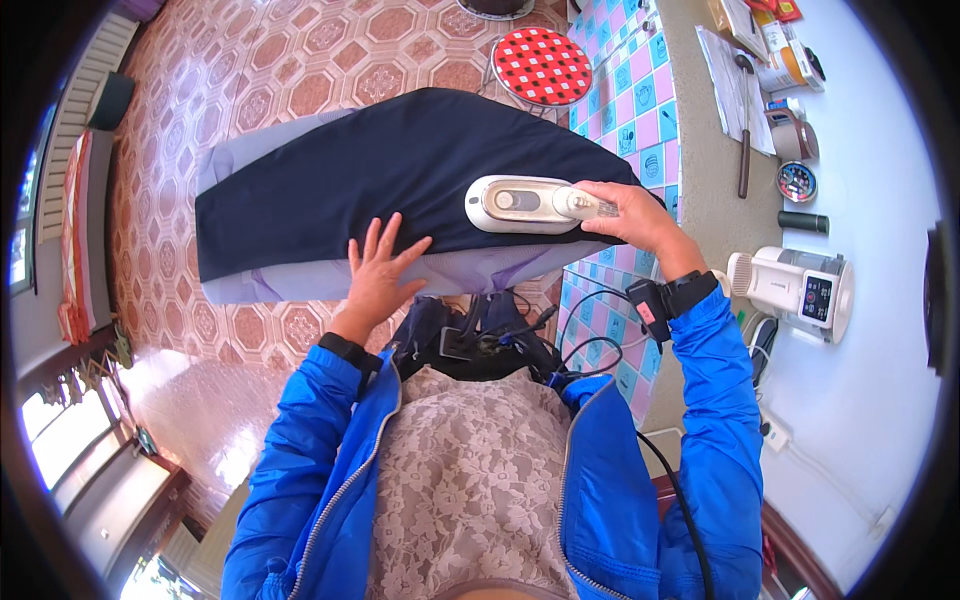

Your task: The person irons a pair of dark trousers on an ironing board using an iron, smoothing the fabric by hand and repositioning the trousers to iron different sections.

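A dark navy garment lies spread over an ironing board with a pale, purple-patterned cover. My right hand grips the narrow end of a white handheld steam iron. The iron rests flat on the right part of the cloth, its rounded head pointing left. My left hand is spread on the garment's near edge, fingers apart and palm partly over the board cover. The iron's soleplate is hidden beneath its body.
A red patterned round stool stands beyond the board. Along the right runs a counter with a tiled side, holding a white kitchen appliance, a dark cylinder and a long-handled utensil. Black cables hang near my waist.
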Motion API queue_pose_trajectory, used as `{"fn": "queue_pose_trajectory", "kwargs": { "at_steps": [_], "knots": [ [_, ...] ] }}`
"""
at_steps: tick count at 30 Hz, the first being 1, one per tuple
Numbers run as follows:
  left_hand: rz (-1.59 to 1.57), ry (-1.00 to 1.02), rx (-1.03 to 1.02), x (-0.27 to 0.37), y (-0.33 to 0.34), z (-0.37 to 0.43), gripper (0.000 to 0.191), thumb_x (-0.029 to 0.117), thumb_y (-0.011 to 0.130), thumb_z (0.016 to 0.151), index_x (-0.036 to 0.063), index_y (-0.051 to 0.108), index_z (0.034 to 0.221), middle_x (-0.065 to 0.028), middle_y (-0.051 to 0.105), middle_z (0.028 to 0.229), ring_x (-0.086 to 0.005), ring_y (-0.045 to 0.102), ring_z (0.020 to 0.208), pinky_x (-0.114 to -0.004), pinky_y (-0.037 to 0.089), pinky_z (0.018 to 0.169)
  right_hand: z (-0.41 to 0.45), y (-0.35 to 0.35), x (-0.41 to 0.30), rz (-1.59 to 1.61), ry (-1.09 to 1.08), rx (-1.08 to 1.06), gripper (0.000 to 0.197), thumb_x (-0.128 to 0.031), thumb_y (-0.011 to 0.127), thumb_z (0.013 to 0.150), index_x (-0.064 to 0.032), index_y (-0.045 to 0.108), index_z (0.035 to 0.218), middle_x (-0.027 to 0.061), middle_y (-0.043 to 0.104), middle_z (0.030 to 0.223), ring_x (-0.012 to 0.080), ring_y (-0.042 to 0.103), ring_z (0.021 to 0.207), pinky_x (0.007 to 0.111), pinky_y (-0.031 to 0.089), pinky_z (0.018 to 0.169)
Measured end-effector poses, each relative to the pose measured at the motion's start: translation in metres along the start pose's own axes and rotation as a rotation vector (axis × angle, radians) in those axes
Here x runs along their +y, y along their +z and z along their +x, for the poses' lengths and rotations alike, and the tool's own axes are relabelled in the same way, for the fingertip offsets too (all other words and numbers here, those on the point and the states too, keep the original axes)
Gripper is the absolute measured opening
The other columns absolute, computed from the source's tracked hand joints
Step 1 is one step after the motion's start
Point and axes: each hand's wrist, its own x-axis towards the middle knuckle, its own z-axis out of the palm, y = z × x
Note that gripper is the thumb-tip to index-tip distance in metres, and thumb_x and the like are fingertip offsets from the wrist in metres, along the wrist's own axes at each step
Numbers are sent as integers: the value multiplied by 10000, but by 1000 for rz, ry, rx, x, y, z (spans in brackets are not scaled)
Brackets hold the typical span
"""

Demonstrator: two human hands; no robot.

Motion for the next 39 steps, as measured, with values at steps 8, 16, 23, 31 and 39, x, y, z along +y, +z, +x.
{"fn": "queue_pose_trajectory", "kwargs": {
  "at_steps": [8,16,23,31,39],
  "knots": [
    [-29,-312,227,-1,23,7,598,447,554,804,248,358,1333,-46,188,1448,-345,131,1327,-630,105,983,-39,-49,32,-20,121,-99,519,-81,670,660,-61,534,1161,68,603,1039,154,551,947,281,409,855],
    [8,-601,184,20,15,29,918,559,669,630,247,245,1383,-82,121,1463,-369,72,1333,-659,98,964,-58,-76,58,90,241,-93,560,-56,682,650,-46,521,1187,54,592,1079,139,539,960,277,404,874],
    [49,-611,270,18,19,34,943,496,715,592,222,267,1375,-124,151,1448,-408,112,1313,-638,110,978,-35,-57,39,-3,64,-119,502,-99,691,648,-82,556,1132,89,627,977,180,589,875,283,436,797],
    [63,-519,353,21,18,32,811,309,742,612,136,368,1311,-141,269,1388,-379,226,1278,-523,196,1016,-5,-25,6,-110,-29,-118,483,-171,690,660,-87,556,1117,134,626,956,273,609,857,309,452,767],
    [35,32,180,43,28,4,517,193,642,723,268,492,1211,-85,323,1344,-292,262,1269,-505,211,1025,2,-19,9,-108,-115,-125,514,-189,688,653,-90,545,1137,137,617,994,277,599,890,318,448,793]
  ]
}}
